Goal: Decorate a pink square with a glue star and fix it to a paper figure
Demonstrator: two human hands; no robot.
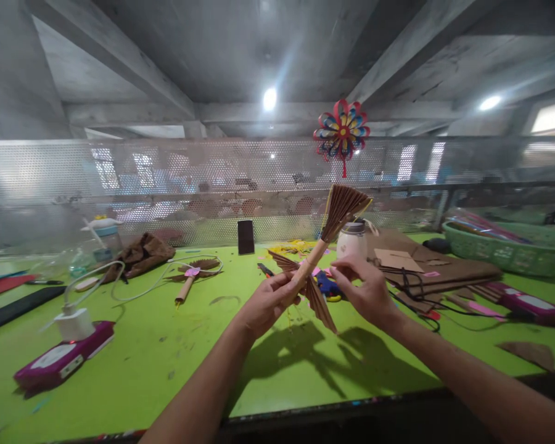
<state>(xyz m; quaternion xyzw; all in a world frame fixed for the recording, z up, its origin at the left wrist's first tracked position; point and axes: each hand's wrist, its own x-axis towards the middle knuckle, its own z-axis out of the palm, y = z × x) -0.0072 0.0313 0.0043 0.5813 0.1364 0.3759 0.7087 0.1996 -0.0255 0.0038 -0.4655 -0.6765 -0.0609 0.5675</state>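
Note:
My left hand is closed around a rolled tan paper tube, which is tilted up to the right. A pleated brown paper fan with yellow edging spreads from the tube's upper end. Pleated brown wings stick out on both sides of it, near my fingers. To the right, my right hand hovers apart from the paper piece, its fingers bent and loosely parted, with nothing visible in them. Behind, between the hands, lies a blue glue gun, partly hidden.
A similar brown paper piece lies left among a white cable. Purple power strips sit at both sides. At the back stand a phone and a white jar. Brown sheets and a green basket are right.

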